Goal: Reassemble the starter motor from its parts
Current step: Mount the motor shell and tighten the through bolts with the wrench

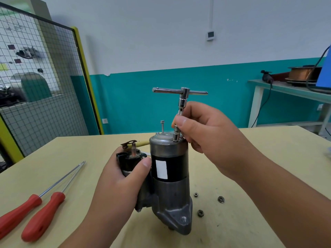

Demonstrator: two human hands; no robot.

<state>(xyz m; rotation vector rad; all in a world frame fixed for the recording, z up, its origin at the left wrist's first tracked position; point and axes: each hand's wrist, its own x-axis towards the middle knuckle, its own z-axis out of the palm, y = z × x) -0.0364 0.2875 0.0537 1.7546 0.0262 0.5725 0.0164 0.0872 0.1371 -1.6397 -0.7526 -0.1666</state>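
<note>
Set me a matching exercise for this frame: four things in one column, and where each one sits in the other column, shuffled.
Things
1. T-handle socket wrench
2. red screwdrivers
3. loose nuts
4. solenoid

Places
A. on the table, right of the starter motor base
B. gripped by the left hand
C. upright on the motor's end cap, shaft pinched by the right hand
D. on the table, left of the motor

Pairs: 1-C, 2-D, 3-A, 4-B
</note>
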